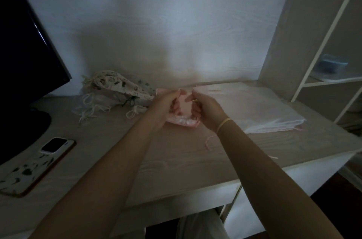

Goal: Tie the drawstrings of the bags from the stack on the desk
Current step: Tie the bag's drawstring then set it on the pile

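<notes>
A small pink patterned drawstring bag (184,115) is held just above the desk (176,160) at its middle. My left hand (166,105) grips the bag's left side with curled fingers. My right hand (205,109) grips its right side, thumb and fingers pinching near the top. A pink drawstring (210,140) trails on the desk under my right wrist. A flat stack of pale bags (254,109) lies to the right. A heap of cream printed bags (117,89) with looped white cords lies at the back left.
A dark monitor (25,52) stands at the left on its stand. A phone (39,164) in a patterned case lies at the front left. A shelf unit (323,62) with a blue container (331,64) rises at the right. The scene is dim.
</notes>
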{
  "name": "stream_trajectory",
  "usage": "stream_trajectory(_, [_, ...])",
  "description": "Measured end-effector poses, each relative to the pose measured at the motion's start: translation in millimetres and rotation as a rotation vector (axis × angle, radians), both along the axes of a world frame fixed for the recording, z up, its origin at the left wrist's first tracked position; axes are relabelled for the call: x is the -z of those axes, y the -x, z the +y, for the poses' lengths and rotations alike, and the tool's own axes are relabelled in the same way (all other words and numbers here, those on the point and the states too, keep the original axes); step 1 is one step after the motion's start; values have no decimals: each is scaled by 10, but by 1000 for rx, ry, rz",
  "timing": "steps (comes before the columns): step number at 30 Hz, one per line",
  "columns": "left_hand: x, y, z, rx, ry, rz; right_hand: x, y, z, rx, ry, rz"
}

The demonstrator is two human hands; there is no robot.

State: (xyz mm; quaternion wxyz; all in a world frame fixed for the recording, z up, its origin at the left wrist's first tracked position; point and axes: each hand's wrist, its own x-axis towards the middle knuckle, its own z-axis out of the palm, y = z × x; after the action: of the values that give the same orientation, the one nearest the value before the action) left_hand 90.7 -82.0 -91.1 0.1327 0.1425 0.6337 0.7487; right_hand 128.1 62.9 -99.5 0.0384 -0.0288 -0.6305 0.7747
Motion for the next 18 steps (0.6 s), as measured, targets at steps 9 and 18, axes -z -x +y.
stream_trajectory(9, [216,77,-132,-308,502,209,97,-4,63,266,-935,41])
stream_trajectory(18, [-23,77,-47,-91,481,61,-4,70,-46,-44,-930,138])
